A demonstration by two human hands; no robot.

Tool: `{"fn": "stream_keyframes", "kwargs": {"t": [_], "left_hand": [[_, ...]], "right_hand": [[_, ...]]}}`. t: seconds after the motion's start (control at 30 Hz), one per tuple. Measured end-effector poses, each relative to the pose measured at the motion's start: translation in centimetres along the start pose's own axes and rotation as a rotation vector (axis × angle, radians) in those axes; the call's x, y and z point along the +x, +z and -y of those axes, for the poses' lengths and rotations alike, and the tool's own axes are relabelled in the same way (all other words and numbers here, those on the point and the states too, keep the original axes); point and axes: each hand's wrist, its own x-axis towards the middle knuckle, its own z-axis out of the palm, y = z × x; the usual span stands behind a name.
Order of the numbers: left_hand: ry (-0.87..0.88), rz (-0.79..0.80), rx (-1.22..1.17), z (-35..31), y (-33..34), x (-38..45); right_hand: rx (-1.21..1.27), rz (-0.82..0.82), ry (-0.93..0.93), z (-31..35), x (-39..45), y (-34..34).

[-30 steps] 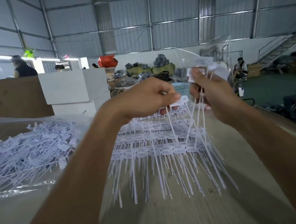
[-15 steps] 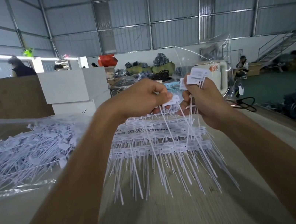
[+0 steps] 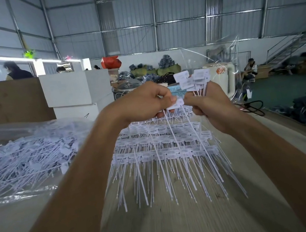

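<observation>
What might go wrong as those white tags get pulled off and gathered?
The left hand pinches one tag beside the bundle in the right hand; its long tail may snag the rows lying on the table and drag them out of line. The bundle fans loosely above the right hand, so tags may slip out.

I see bare desk near me, free for passing. The rows of white ties block the middle, the plastic bag of ties fills the left, and white boxes stand far left.
</observation>
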Motion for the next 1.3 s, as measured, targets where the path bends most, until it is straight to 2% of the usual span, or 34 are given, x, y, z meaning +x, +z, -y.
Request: {"fn": "stream_keyframes", "kwargs": {"t": [0.13,0.37,0.57,0.87,1.0,1.07,1.2,1.3], "left_hand": [[0.008,0.000,-0.004,0.1,0.0,0.0],[0.001,0.005,0.004,0.0,0.1,0.0],[-0.007,0.010,-0.015,0.0,0.1,0.1],[0.015,-0.007,0.013,0.2,0.0,-0.1],[0.028,-0.008,0.012,0.3,0.0,0.0],[0.029,-0.006,0.013,0.4,0.1,0.0],[0.034,-0.007,0.017,0.5,0.1,0.1],[0.036,-0.003,0.022,0.5,0.2,0.1]], "right_hand": [[0.057,-0.181,0.016,0.1,0.2,-0.1],[0.158,-0.122,0.081,0.5,0.1,-0.6],[0.108,-0.221,0.069,0.4,0.4,-0.3],[0.177,-0.154,0.189,-2.5,-0.1,0.7],[-0.124,0.055,0.299,-5.7,-1.8,2.0],[-0.101,0.035,0.309,-6.0,-1.9,1.9],[0.104,-0.069,0.267,-5.0,-1.4,1.5],[0.099,-0.081,0.251,-5.2,-1.5,2.1]]}}
